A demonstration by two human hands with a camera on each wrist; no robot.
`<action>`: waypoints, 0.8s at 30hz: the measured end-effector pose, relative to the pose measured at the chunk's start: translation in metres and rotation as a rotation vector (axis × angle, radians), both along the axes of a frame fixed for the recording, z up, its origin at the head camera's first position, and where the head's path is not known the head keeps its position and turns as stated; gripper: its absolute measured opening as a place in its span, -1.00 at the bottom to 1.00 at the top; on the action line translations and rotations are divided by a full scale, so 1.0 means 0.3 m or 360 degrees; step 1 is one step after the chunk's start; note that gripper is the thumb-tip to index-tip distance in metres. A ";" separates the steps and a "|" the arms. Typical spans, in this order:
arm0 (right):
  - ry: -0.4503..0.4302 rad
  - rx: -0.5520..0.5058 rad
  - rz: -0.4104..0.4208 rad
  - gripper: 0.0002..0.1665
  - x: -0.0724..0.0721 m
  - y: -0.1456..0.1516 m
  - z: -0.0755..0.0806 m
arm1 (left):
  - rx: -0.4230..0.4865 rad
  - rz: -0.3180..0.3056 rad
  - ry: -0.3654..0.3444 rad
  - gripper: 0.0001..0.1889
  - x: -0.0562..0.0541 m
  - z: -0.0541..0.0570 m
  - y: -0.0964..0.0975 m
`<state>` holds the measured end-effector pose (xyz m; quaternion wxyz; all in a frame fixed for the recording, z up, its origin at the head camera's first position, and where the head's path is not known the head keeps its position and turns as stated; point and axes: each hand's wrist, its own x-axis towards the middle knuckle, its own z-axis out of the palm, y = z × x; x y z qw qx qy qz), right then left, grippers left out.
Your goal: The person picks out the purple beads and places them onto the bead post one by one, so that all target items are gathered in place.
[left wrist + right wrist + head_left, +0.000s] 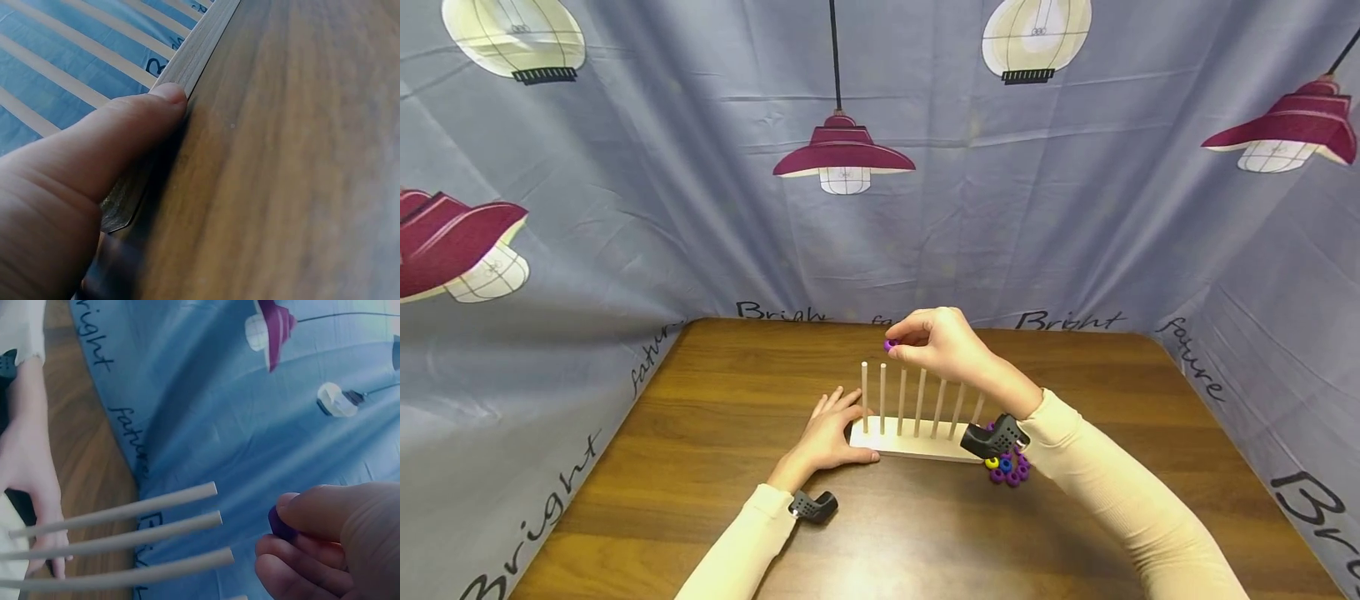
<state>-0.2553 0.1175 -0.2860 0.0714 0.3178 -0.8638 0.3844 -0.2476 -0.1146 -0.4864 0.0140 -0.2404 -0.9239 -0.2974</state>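
A pale wooden peg stand [917,447] with a row of several upright rods sits on the table. My left hand [827,437] holds its left end, thumb along the front edge and fingers spread toward the back. In the left wrist view the thumb [150,115] presses the side of the base. Above the tips of the left rods, my right hand [947,346] pinches a purple ring bead [890,344] between thumb and fingers. The right wrist view shows this bead [282,524] apart from the rod tips, its hole hidden by the fingers.
By the stand's right end lies a cluster of loose beads: several purple beads [1012,479], a yellow bead [992,462] and a blue bead [1006,466]. My right forearm and its wrist camera [995,437] partly cover them. A printed curtain [880,250] surrounds the brown wooden table [737,383].
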 end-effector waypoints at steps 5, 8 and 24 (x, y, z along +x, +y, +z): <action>0.0006 0.0031 -0.0013 -0.82 0.011 -0.018 -0.014 | 0.0050 -0.0021 -0.0004 -0.37 0.000 -0.003 0.013; 0.0049 0.0069 0.0004 -0.82 0.015 -0.036 -0.020 | 0.0065 0.0001 0.0001 -0.38 -0.001 -0.004 0.011; 0.0122 -0.0040 0.0005 -0.84 0.010 -0.097 -0.059 | 0.0023 0.0009 -0.0035 -0.35 -0.013 -0.006 0.003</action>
